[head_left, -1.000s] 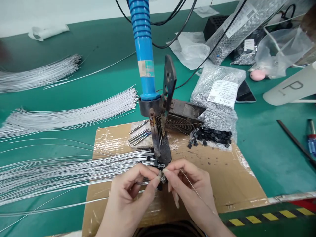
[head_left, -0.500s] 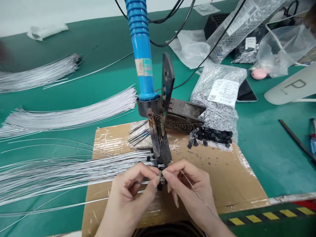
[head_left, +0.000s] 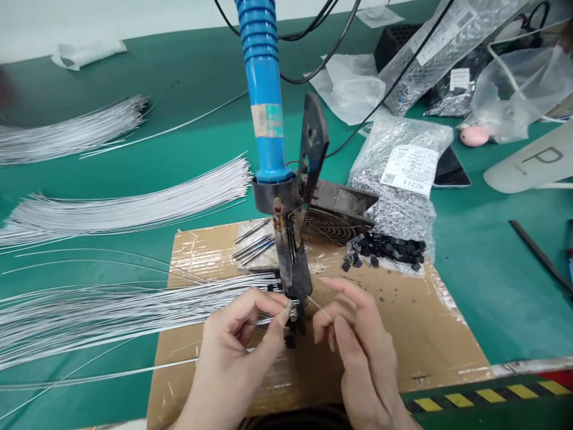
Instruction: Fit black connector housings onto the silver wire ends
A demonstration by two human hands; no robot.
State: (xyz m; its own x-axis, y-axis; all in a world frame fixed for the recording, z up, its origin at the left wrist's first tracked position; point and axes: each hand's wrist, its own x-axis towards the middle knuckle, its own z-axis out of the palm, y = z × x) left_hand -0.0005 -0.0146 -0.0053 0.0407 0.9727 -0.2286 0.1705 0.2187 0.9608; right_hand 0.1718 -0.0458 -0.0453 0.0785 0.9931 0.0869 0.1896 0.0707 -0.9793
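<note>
The left hand (head_left: 244, 343) pinches a small piece (head_left: 293, 313), perhaps metal, too small to tell. To its right, the right hand (head_left: 367, 343) pinches a thin wire (head_left: 319, 306), likely light and bendy, best gripped near its tip. Cardboard (head_left: 441, 343) lies beneath both on the green surface (head_left: 470, 257); a blue-handled tool (head_left: 265, 83) stands beyond.

The label (head_left: 409, 169) on the bubble-wrap bag (head_left: 388, 202) reads "M2214", inverted in this view; its smaller print is illegible. A large "P" marks the whitish container (head_left: 514, 171).
</note>
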